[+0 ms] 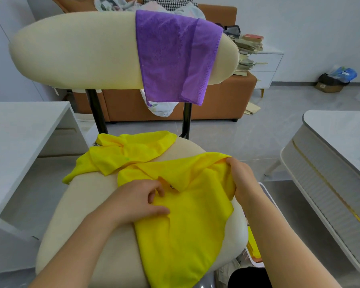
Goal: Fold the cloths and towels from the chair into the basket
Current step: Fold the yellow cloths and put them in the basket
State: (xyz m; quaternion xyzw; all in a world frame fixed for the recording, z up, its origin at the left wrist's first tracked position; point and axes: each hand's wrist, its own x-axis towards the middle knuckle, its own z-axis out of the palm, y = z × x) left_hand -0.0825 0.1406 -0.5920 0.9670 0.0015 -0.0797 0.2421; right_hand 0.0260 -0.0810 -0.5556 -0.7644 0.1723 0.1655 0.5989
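Observation:
A yellow cloth (187,229) lies spread over the cream chair seat (87,215), its near end hanging off the front edge. My left hand (141,202) pinches a fold near the cloth's middle. My right hand (240,179) grips the cloth's right edge, fingers curled into it. A second yellow cloth (125,154) lies crumpled at the back of the seat. A purple towel (173,55) hangs over the cream backrest (75,50). The white basket (258,258) shows partly at the seat's lower right, with something yellow inside.
A white desk (19,142) stands to the left and a white round-cornered table (337,154) to the right. Behind the chair is an orange sofa (227,100) with more fabrics, a stack of books (249,50) and a white drawer unit (266,67).

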